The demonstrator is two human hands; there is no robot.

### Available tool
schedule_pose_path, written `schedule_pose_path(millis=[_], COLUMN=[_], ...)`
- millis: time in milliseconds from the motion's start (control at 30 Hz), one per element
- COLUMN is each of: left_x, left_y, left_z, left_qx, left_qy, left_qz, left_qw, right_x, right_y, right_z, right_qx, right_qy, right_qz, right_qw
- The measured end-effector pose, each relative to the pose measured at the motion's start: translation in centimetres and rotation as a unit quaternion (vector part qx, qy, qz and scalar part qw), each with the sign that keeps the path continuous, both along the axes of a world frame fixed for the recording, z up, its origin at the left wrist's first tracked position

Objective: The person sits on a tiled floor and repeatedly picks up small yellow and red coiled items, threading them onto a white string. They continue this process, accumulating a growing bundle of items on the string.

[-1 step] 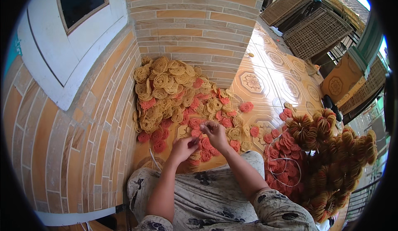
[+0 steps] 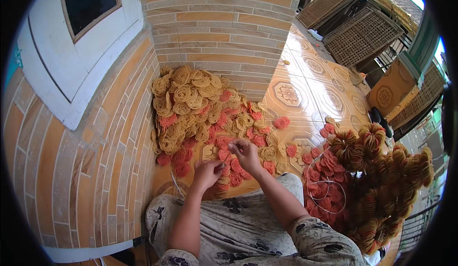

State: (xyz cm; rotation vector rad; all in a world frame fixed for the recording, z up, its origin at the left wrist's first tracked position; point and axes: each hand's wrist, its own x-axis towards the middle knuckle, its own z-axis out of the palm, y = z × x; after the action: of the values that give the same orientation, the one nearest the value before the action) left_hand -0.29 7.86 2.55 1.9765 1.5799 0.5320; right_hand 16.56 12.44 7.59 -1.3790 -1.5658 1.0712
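Note:
My left hand (image 2: 208, 173) and my right hand (image 2: 246, 154) are raised over the floor in front of my lap, a short gap between them. Both have their fingers pinched; whatever they hold is too thin or small to make out. Below and beyond them lie loose pink lacy discs (image 2: 235, 179), each made of coiled strands. A heap of tan discs (image 2: 183, 94) of the same kind rises in the wall corner, with pink ones mixed in. By my right knee are more pink discs (image 2: 327, 180), with a white cord (image 2: 344, 200) looped over them.
Large bundles of tan and reddish discs (image 2: 381, 189) stand at my right. A brick-patterned wall (image 2: 210, 37) closes off the left and far sides, with a white door (image 2: 90, 37). Shiny patterned tiles (image 2: 305, 84) extend to the far right, towards woven racks (image 2: 362, 34).
My hands have drawn slightly apart, the left fingertips dropping a little. A thin dark sliver between them earlier no longer shows. The whole view has shifted slightly.

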Motion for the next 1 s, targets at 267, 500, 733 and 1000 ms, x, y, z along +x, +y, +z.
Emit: schedule_pose_path(millis=[267,500,733,1000], left_x=[0.5,-0.6,-1.1,-4.4], left_y=[1.0,1.3,1.4,1.5], left_z=[-0.7,-2.6,-2.0,-3.0], left_qx=[-0.079,-0.147,-0.113,0.052], left_qy=[-0.214,-0.540,-0.428,-0.287], left_qz=[0.028,0.155,0.134,0.237], left_qw=[0.973,0.814,0.887,0.927], right_x=[0.8,8.7,0.8,-2.4], right_y=[1.6,4.7,1.5,2.1], right_z=[-1.8,-1.8,-3.7,-4.1], right_qx=[-0.011,-0.038,0.133,-0.089], right_qy=[0.134,-0.111,-0.057,0.184], right_qz=[0.051,-0.088,0.098,0.080], right_qw=[0.990,0.989,0.985,0.976])
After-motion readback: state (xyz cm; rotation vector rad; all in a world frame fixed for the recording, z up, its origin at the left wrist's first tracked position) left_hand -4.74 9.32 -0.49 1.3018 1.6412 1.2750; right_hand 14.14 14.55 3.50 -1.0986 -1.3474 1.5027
